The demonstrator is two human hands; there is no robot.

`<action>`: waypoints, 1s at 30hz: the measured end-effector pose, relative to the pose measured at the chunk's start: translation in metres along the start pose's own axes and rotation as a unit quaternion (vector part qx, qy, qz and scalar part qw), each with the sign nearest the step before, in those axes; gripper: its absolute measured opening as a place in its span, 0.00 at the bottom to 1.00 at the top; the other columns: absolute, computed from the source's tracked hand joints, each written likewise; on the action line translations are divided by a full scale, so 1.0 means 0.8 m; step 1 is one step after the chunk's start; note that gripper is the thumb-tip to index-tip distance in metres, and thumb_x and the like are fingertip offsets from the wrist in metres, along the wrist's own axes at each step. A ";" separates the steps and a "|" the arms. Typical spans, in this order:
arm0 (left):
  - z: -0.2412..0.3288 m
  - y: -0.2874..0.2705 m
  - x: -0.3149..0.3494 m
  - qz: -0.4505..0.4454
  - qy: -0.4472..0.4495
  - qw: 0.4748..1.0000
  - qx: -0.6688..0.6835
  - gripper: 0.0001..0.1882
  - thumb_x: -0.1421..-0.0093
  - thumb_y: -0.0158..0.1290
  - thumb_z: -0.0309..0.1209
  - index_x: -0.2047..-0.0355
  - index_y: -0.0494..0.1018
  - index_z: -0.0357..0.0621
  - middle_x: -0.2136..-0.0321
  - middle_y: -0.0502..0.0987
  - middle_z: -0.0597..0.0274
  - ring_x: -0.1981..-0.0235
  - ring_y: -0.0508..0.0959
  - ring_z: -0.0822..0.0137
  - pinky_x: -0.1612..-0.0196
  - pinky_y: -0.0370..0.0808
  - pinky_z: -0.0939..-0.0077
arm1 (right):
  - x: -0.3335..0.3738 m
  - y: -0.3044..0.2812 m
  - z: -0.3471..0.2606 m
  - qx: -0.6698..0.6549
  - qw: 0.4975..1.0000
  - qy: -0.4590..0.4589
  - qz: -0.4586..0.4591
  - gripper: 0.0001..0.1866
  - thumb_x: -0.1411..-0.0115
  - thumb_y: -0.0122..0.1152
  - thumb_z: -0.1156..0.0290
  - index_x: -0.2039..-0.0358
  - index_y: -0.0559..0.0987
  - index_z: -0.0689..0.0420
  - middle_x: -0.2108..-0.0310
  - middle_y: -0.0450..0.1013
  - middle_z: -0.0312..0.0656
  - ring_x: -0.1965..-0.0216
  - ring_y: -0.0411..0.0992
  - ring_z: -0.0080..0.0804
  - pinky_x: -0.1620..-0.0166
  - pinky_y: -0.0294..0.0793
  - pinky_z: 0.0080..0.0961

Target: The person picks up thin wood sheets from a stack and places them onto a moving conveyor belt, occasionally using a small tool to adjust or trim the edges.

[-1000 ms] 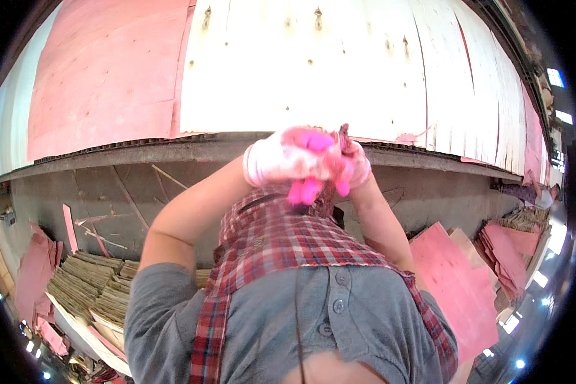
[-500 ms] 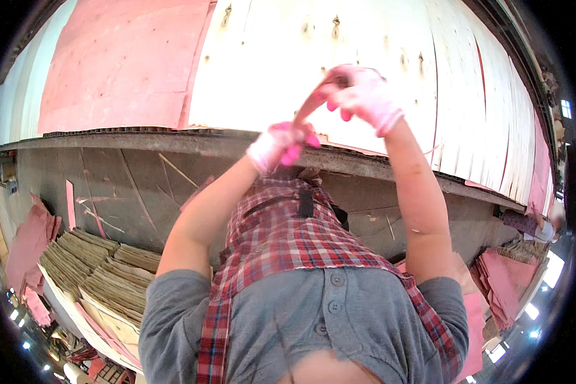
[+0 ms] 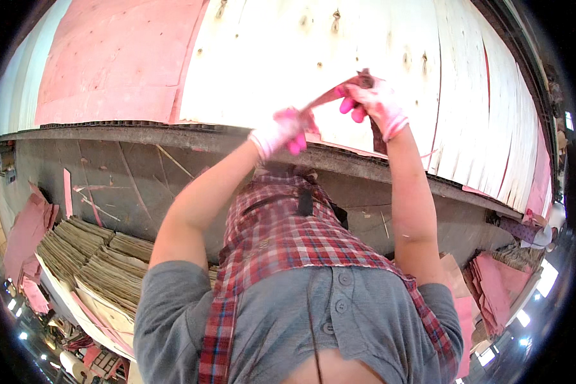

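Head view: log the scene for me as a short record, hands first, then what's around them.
left hand: white-and-pink glove, closed on the lower end of the strip
right hand: matching glove, closed around the strip's upper end
strip: reddish brown, slanting between both hands
bench: beyond the person, hands at its near edge
on bench: white sheets, pink sheet to their left
lower left: stacked brown sheets
unclear: strip's material

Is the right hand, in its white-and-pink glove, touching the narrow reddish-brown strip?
Touching. The head view shows the strip running up into the grip of the right hand, with no gap between them.
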State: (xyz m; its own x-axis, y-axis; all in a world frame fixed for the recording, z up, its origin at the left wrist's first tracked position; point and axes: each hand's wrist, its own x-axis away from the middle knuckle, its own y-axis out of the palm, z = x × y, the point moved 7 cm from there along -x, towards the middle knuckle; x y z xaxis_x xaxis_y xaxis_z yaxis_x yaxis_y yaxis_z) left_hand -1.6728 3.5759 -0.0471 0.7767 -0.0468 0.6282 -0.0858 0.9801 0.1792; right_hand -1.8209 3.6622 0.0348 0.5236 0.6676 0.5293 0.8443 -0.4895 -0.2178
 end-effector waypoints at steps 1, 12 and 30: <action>0.010 -0.020 -0.001 0.042 0.089 0.990 0.100 0.14 0.39 0.47 0.37 0.65 0.75 0.40 0.85 0.73 0.61 0.87 0.72 0.73 0.84 0.69 0.83 | 0.001 -0.008 0.028 -0.077 0.997 -0.018 -0.019 0.17 0.41 0.52 0.64 0.60 0.76 0.65 0.78 0.74 0.40 0.83 0.68 0.21 0.78 0.69 0.17; -0.043 0.078 -0.005 -0.117 0.098 0.882 -0.445 0.12 0.42 0.50 0.41 0.65 0.75 0.47 0.76 0.78 0.61 0.81 0.76 0.72 0.74 0.75 0.75 | -0.031 0.092 0.019 0.146 0.979 0.032 -0.138 0.15 0.49 0.59 0.68 0.65 0.75 0.66 0.81 0.74 0.38 0.85 0.68 0.20 0.81 0.69 0.19; -0.037 -0.026 0.022 -0.109 -0.099 0.988 0.049 0.13 0.41 0.45 0.34 0.69 0.76 0.39 0.82 0.76 0.59 0.87 0.73 0.71 0.85 0.71 0.78 | -0.023 0.147 0.024 0.359 0.929 -0.035 -0.085 0.20 0.47 0.56 0.54 0.63 0.78 0.59 0.69 0.76 0.46 0.63 0.75 0.36 0.57 0.72 0.30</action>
State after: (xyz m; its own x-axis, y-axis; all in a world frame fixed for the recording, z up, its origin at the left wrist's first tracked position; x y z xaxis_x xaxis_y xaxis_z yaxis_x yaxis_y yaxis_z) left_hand -1.6389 3.5602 -0.0627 0.6470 -0.3013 0.7004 0.0021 0.9193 0.3936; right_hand -1.7288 3.6028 -0.0165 0.3607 0.7476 0.5577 0.7605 0.1104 -0.6399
